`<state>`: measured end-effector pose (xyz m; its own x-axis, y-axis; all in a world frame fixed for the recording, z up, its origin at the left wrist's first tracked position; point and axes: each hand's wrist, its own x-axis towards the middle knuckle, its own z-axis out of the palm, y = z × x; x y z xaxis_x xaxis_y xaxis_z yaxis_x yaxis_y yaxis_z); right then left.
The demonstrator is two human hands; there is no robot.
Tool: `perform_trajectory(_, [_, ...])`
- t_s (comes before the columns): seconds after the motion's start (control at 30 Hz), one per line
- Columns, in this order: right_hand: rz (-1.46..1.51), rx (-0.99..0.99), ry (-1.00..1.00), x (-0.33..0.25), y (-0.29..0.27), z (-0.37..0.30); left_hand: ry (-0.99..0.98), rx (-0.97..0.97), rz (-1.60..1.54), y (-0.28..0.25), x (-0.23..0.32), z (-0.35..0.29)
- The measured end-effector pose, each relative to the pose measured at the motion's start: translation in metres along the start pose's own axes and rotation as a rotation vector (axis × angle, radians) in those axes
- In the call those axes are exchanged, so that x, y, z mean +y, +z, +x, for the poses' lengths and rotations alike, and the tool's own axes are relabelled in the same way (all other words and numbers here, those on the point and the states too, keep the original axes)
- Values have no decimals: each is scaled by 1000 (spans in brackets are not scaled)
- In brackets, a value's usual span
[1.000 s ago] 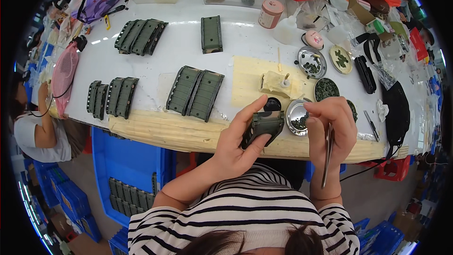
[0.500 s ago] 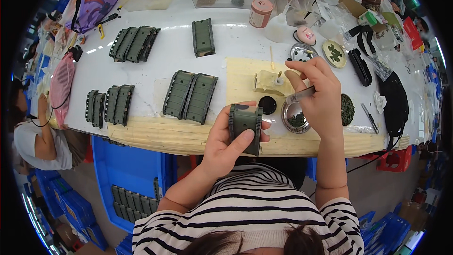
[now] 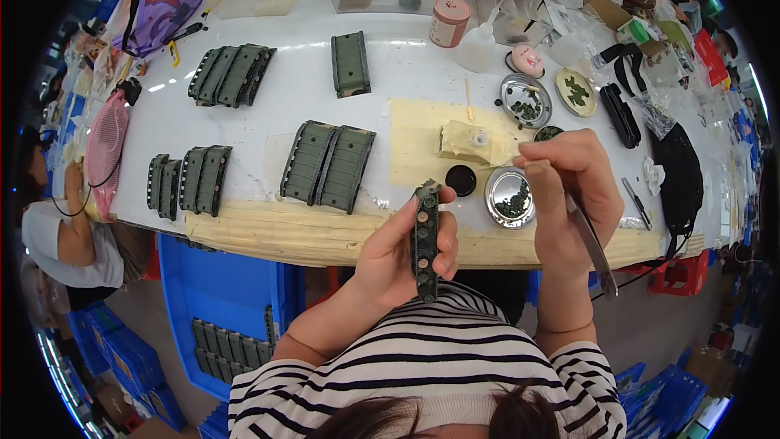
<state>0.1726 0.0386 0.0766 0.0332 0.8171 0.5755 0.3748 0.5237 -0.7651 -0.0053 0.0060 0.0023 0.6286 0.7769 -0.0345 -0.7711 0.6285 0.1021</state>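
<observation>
My left hand (image 3: 398,248) grips a green camouflage model tank hull (image 3: 424,244), turned on edge so its row of small round wheels shows. My right hand (image 3: 573,195) is closed, with metal tweezers (image 3: 595,248) held against the palm, their far end slanting down to the right. Thumb and forefinger are pinched together; a thin stick-like thing seems to poke out leftward from them, too fine to be sure. Just left of that hand is a round metal dish (image 3: 512,199) of small dark green parts. A cream-coloured block (image 3: 471,143) with a white nozzle stands beyond it.
Green model hulls stand in groups on the left, among them a pair (image 3: 327,167). A black round cap (image 3: 461,180), a second metal dish (image 3: 526,102) and a pale dish (image 3: 575,93) lie near the right hand. A blue tray (image 3: 183,276) is below the table edge.
My left hand has rolled the hull from its flat face to its wheeled side. My right hand moved from above the block toward me, swinging the tweezers down to the right. The block's brownish stick is gone.
</observation>
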Motion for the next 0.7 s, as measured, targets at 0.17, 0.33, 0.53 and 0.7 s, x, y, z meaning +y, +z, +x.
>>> perform_trajectory(0.17, [444,-115,232,3,19,-16,-39,-37,-83,-1,-3,0])
perform_trajectory(0.33, [518,-155,287,4,22,-17,-33,-29,-58,-1,-4,-2])
perform_trajectory(0.53, [524,-143,296,3,23,-19,-34,-32,-60,-1,-6,-3])
perform_trajectory(0.7, [579,-159,281,5,21,-19,-37,-33,-67,1,-5,-3])
